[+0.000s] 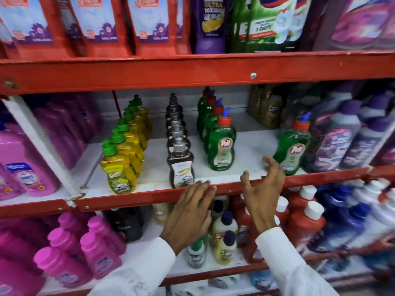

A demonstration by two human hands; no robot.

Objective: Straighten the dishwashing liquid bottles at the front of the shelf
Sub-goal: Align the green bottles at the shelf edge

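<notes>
On the middle shelf (245, 146) stand rows of dishwashing liquid bottles. A yellow bottle (118, 169) with a green cap heads the left row. A dark bottle (181, 166) heads the middle row, and a green bottle (222, 146) with a red cap heads the third row. A lone green bottle (292, 149) stands tilted at the right, apart from the rows. My left hand (191, 212) lies open against the red front rail (149, 199), just below the dark bottle. My right hand (264, 189) is open with curled fingers, just left of the lone green bottle, holding nothing.
Pink bottles (23, 165) fill the left of the shelf, purple bottles (339, 142) the right. Red pouches (94, 24) and green packs sit on the shelf above. The lower shelf holds pink, red and blue bottles. A wide bare gap lies between the third row and the lone bottle.
</notes>
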